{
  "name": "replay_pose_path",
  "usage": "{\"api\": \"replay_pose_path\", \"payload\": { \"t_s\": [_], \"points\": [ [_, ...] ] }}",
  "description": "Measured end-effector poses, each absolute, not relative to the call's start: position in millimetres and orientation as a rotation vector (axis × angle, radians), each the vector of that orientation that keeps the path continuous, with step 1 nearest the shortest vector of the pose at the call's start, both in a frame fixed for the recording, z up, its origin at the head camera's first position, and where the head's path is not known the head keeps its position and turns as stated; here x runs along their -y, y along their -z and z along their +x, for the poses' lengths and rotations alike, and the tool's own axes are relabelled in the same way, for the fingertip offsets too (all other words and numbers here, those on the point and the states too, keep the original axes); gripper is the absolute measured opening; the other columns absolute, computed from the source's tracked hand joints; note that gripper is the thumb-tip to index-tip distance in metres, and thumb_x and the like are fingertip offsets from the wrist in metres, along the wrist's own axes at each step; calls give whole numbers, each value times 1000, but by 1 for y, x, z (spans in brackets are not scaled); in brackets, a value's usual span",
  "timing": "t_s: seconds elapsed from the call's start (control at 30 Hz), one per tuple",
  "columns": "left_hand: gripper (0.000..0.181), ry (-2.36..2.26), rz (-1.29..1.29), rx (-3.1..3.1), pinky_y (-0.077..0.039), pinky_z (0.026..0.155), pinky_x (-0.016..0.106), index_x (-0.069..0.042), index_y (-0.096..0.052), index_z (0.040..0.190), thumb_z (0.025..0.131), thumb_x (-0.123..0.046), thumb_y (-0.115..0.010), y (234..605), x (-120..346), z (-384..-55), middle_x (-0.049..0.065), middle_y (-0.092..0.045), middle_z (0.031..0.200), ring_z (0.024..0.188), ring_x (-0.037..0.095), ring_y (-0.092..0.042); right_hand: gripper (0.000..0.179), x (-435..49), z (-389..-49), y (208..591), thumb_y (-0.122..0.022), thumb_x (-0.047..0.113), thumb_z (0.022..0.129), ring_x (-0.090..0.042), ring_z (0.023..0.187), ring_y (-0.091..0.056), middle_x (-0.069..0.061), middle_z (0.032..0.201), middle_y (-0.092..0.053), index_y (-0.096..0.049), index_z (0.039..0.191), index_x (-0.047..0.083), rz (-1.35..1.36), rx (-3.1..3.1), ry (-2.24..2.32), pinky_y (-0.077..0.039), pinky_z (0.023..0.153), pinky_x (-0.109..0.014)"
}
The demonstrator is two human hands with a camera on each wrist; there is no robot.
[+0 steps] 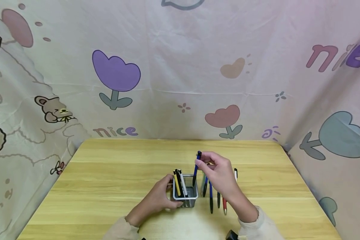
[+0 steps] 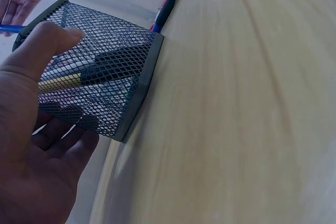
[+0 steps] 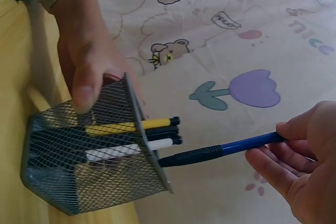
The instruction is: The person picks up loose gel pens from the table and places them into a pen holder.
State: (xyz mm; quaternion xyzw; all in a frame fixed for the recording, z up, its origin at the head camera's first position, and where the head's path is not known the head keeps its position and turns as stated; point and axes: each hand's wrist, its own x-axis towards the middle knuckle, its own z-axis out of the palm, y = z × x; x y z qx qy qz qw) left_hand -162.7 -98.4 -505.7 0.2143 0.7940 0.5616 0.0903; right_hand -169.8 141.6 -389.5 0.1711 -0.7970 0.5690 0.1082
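My left hand grips a black wire-mesh pen holder around its side, thumb in front and fingers behind. Inside the holder lean a yellow pen, a white pen and a black pen between them. A blue pen with a black grip is pinched by my right hand near its upper end. Its lower end points down into the holder's mouth on the right side, just within the rim.
To the right of the holder, several pens lie on the wooden table, among them a blue pen and a red pen, partly hidden under my right hand. A patterned cloth hangs behind the table and along both sides.
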Motion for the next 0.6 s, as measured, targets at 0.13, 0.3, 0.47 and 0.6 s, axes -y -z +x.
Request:
{"api": "replay_pose_path", "payload": {
  "t_s": [0.13, 0.3, 0.47, 0.6],
  "points": [
    [80, -1676, 645, -2359, -55, 112, 37, -3, -51, 136, 69, -11, -93, 506, 98, -163, 15, -62, 136, 128, 33, -65, 18, -137, -172, 394, -76, 11, 94, -14, 86, -75, -10, 95, -75, -74, 110, 4, 500, 2372, -1667, -67, 77, -23],
    [79, -1676, 652, -2365, -55, 112, 37, -3, -51, 135, 69, -13, -94, 506, 99, -164, 14, -63, 135, 127, 32, -66, 18, -133, -173, 397, -78, 8, 92, -11, 83, -74, -8, 94, -75, -74, 109, 4, 474, 2415, -1652, -66, 75, -21],
    [80, -1677, 650, -2372, -54, 112, 37, -3, -51, 135, 69, -13, -94, 506, 98, -164, 13, -63, 133, 126, 30, -66, 16, -129, -174, 403, -78, 7, 90, -8, 83, -71, -6, 91, -75, -75, 106, 4, 480, 2441, -1596, -66, 73, -20],
    [79, -1684, 659, -2372, -54, 112, 36, -3, -52, 134, 68, -12, -94, 507, 98, -164, 12, -64, 133, 126, 30, -66, 16, -126, -176, 409, -79, 7, 89, -8, 84, -71, -3, 91, -76, -76, 105, 5, 485, 2469, -1531, -65, 74, -18]
  ]
}}
